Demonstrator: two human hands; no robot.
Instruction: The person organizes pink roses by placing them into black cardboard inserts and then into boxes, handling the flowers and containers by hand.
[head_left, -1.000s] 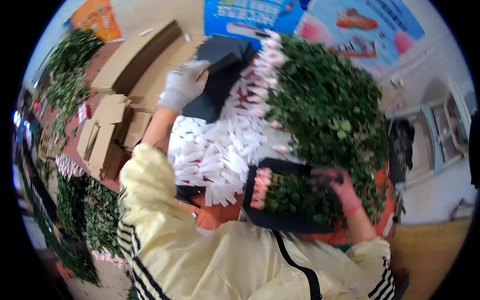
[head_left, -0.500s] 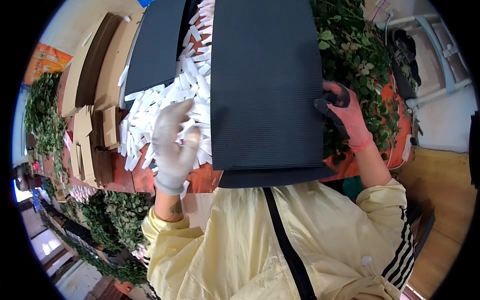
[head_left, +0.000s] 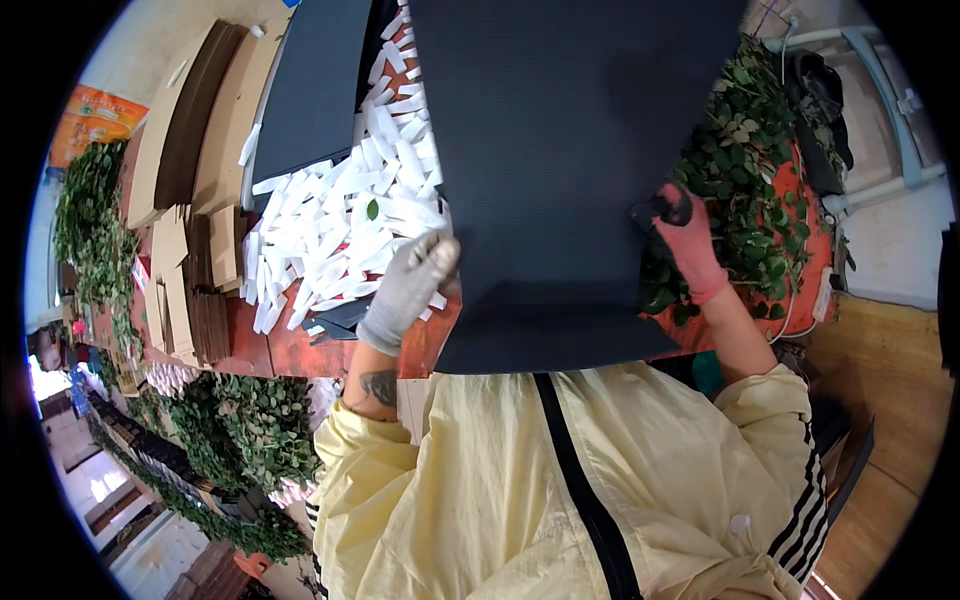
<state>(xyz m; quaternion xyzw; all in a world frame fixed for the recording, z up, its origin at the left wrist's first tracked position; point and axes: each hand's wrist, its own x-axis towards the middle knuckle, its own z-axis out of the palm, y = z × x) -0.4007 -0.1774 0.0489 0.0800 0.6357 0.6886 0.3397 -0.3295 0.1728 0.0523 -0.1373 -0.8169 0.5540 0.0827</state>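
A large black corrugated sheet (head_left: 560, 150) stands up in front of me, its lower flap bent toward my body. My left hand (head_left: 410, 280), in a pale glove, is closed on the sheet's left edge. My right hand (head_left: 680, 230), in a pink-and-black glove, grips the right edge with its fingers wrapped round it. Beside the sheet lies a heap of small white sleeves (head_left: 330, 230) with a single green leaf on it. Whatever lies behind the sheet is hidden.
The red table (head_left: 260, 340) holds stacked brown cardboard (head_left: 175, 120), black sheets (head_left: 310, 90) and leafy stems (head_left: 750, 150). More foliage (head_left: 240, 420) is at lower left. A grey tubular frame (head_left: 880, 110) with a dark bag stands at right, above a wooden surface (head_left: 870, 370).
A second earlier, the black sheet was not raised before me. Since half a second ago, its top has widened rightward, and my left hand has moved right from open onto its left edge.
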